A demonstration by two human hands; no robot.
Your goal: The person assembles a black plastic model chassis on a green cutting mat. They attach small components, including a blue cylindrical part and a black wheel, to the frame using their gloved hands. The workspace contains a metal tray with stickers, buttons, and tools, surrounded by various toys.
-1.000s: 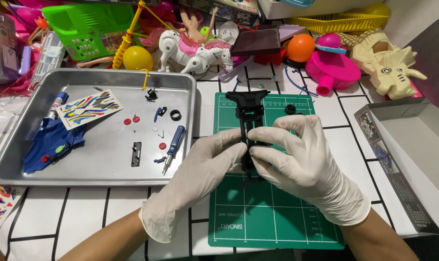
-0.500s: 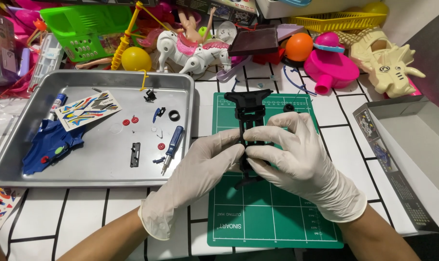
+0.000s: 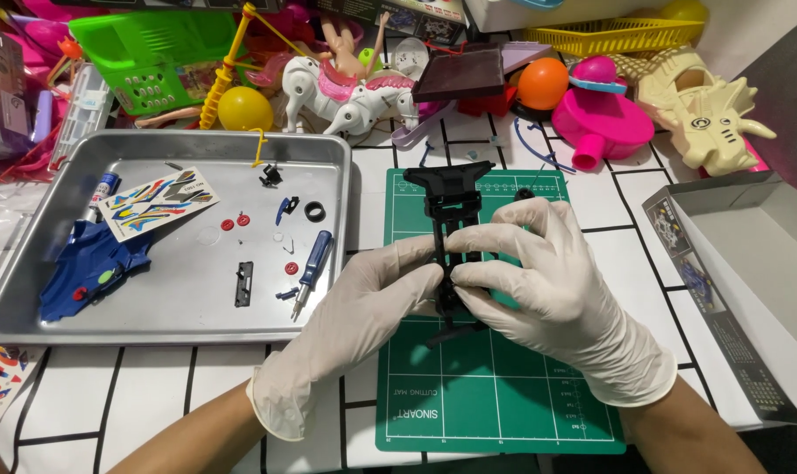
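A black plastic toy car chassis (image 3: 452,197) lies lengthwise on a green cutting mat (image 3: 486,386). Both hands wear white gloves. My left hand (image 3: 363,307) pinches the chassis's near half from the left. My right hand (image 3: 547,290) covers the same part from the right, fingers curled over it. The chassis's far end with its wide bumper sticks out beyond my fingers; its middle is hidden under them.
A metal tray (image 3: 30,298) on the left holds a blue car body (image 3: 87,268), a sticker sheet (image 3: 157,202), a blue-handled screwdriver (image 3: 310,272) and several small parts. Toys crowd the back: a white horse (image 3: 346,96), yellow ball (image 3: 245,110), pink dish (image 3: 604,123). An open box (image 3: 749,254) stands right.
Both hands stay closed on the chassis over the mat; the fingers have shifted only slightly. The tray and toys are unchanged.
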